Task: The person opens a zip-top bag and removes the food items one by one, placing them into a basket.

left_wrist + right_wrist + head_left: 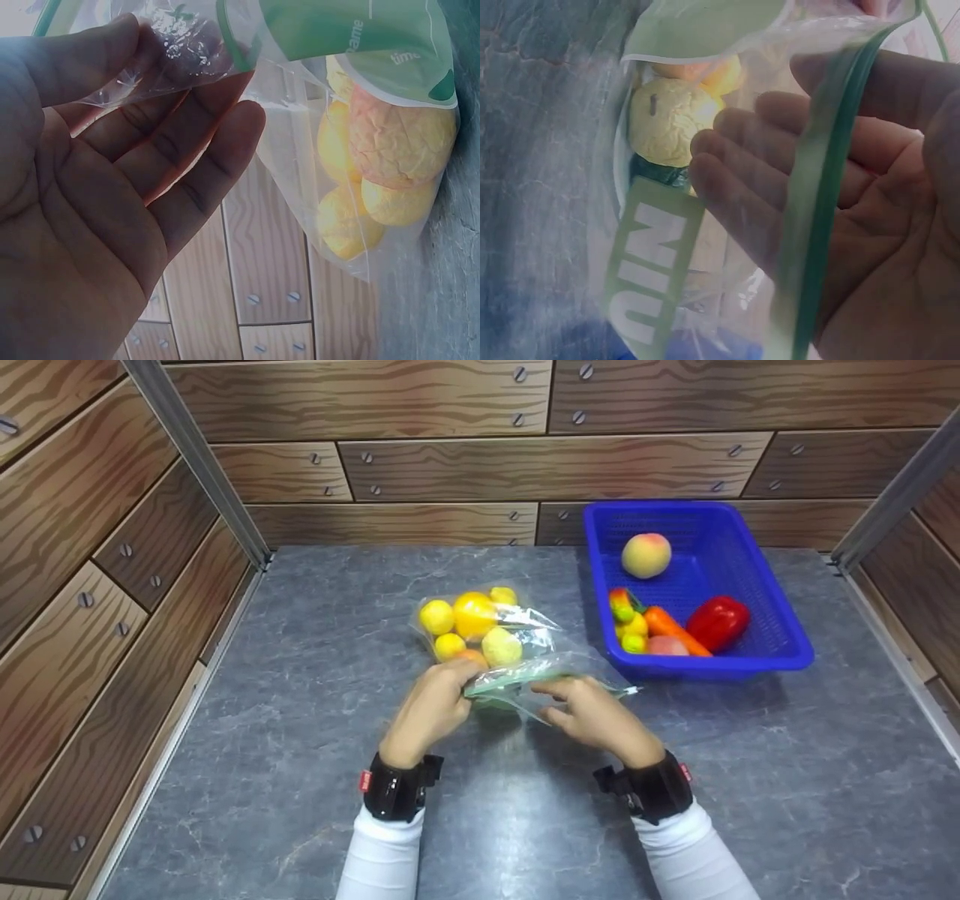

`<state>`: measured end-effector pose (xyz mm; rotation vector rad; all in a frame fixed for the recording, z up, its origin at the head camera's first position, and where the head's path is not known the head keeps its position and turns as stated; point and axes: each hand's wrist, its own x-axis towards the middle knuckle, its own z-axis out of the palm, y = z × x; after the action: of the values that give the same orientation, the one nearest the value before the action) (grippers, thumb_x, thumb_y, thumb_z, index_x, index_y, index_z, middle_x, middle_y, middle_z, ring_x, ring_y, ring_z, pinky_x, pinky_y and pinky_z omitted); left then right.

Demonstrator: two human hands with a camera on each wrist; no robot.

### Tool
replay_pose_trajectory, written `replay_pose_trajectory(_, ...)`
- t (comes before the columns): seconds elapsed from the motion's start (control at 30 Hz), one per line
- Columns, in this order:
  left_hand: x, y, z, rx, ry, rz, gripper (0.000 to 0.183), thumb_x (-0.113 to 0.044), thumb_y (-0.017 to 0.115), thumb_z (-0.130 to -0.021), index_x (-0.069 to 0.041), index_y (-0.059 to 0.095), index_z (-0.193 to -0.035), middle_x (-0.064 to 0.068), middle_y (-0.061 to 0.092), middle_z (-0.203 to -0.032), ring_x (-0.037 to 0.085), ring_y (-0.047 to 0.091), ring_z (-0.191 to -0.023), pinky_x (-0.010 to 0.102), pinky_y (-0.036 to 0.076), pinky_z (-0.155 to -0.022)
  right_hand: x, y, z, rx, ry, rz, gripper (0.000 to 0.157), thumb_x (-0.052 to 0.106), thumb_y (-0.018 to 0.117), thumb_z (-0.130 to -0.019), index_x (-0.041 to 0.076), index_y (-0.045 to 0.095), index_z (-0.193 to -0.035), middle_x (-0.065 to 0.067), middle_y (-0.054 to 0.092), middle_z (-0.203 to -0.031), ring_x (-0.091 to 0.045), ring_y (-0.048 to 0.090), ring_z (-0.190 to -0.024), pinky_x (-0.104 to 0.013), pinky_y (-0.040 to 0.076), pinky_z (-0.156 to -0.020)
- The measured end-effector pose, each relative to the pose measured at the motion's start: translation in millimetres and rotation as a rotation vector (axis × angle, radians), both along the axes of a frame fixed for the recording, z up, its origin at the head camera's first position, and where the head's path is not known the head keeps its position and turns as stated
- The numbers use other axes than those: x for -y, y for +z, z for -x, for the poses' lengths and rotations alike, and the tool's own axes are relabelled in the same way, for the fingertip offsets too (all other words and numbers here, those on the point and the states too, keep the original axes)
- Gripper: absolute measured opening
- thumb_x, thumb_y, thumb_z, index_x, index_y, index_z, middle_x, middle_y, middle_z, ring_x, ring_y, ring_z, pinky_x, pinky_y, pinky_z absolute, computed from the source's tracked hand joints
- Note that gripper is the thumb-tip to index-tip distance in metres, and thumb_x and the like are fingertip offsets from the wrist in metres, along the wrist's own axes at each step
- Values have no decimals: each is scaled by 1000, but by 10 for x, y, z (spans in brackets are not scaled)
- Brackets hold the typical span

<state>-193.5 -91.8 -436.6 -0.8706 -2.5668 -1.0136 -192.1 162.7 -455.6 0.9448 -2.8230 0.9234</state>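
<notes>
A clear zip bag [536,666] with a green closure strip lies in front of me, its mouth toward me. Inside are an orange [474,616], several smaller yellow fruits [436,617] and a wrinkled pale yellow fruit [502,646]. In the right wrist view, something dark green [660,172] shows beneath that pale fruit. My left hand [430,706] pinches the bag's edge at the left end of the mouth. At the mouth's right part is my right hand [600,718]; its extended fingers [742,142] show through the plastic, thumb apart.
A blue basket [780,611] stands at the back right, close to the bag. It holds a peach [646,555], a carrot [675,628], a red bell pepper [718,622] and several small yellow and green pieces [634,643]. Wood-patterned panels [450,469] border the grey tabletop [300,660].
</notes>
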Motion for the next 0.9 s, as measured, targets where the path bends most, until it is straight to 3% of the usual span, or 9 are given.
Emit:
replay_pose_trajectory(0.17, 4, -10, -4, -6, 4, 11, 36, 21, 54, -71, -7, 66, -90, 4, 67, -90, 21, 62, -82, 35, 56, -74, 35, -64, 38, -42, -17, -9, 35, 5, 72, -88, -1, 72, -123, -22, 74, -111, -39, 71, -98, -55, 58, -86)
replay_pose_trajectory(0.43, 0, -5, -11, -1, -14, 5, 37, 23, 53, -70, -5, 67, -91, 6, 68, -93, 23, 64, -85, 35, 58, -79, 120, -151, 100, -40, -94, -3, 19, 9, 73, -89, -4, 74, -104, -22, 74, -97, -41, 70, -91, -56, 56, -83)
replay_pose_trajectory(0.73, -26, -6, -9, -38, -20, 4, 32, 22, 55, -71, -6, 63, -86, 6, 65, -90, 23, 62, -82, 35, 56, -76, 222, -273, 166, -9, -168, 94, 42, 5, 71, -89, -6, 66, -129, -29, 67, -126, -46, 64, -117, -56, 50, -104)
replay_pose_trajectory(0.9, -65, -6, -2, -48, -34, 5, 29, 21, 56, -72, -5, 61, -83, 7, 64, -90, 24, 61, -83, 35, 56, -78, 249, -388, 205, -125, -155, 155, 45, 0, 65, -94, -5, 59, -139, -28, 62, -135, -48, 61, -120, -56, 48, -106)
